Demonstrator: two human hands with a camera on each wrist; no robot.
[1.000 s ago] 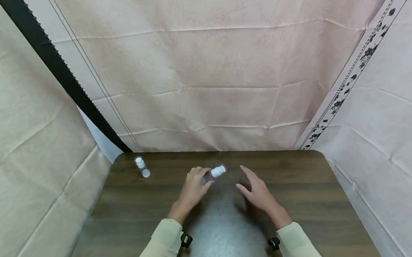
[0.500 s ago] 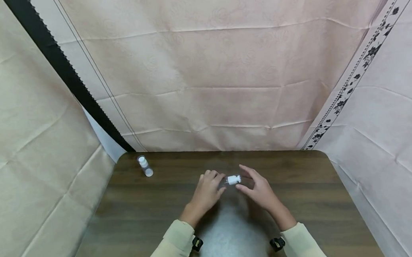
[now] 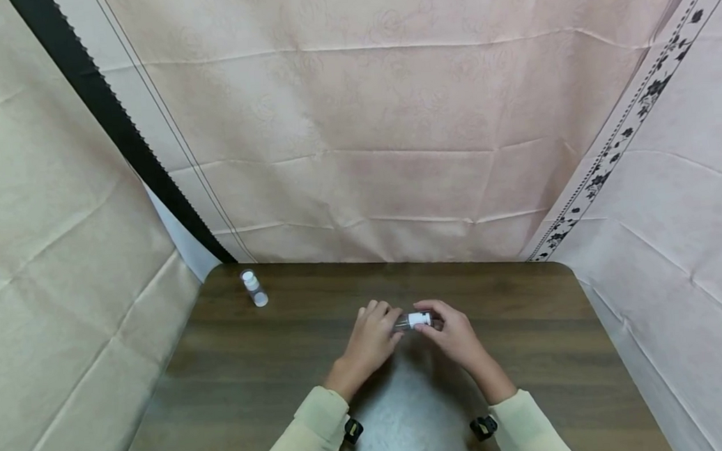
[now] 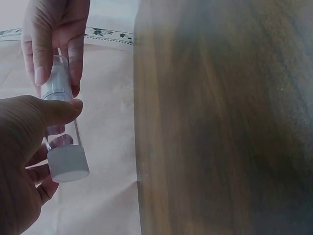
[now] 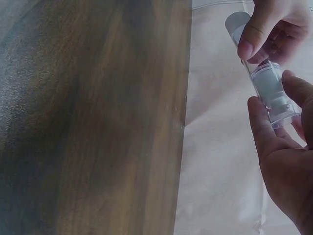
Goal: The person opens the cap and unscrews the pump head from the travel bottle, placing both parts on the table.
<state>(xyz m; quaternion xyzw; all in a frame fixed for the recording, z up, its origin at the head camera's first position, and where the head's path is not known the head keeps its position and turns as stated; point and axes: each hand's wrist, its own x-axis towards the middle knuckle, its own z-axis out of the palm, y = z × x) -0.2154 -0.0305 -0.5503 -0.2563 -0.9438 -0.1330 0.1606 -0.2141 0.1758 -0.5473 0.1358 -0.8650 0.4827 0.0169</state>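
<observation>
A small clear pump bottle (image 3: pixel 418 319) lies sideways in the air between both hands, over the table. My left hand (image 3: pixel 368 340) grips its clear body, thumb across the front and fingers curled behind; the white base (image 4: pixel 69 164) sticks out below that thumb in the left wrist view. At the other end, my right hand (image 3: pixel 458 334) pinches the transparent cap (image 5: pixel 274 93) between thumb and fingers. A white pump head shows through this cap. Another such bottle (image 3: pixel 254 289), with a white top and base, is at the far left of the table.
The brown wooden table (image 3: pixel 498 293) has rounded far corners. Pale cloth (image 3: pixel 353 114) hangs behind it and at both sides. A black strip (image 3: pixel 121 123) runs down the left cloth, a floral border (image 3: pixel 624 123) down the right.
My left hand has carried the bottle to the right and turned it level, cap end toward the right hand. The right hand's fingers have closed in around the cap.
</observation>
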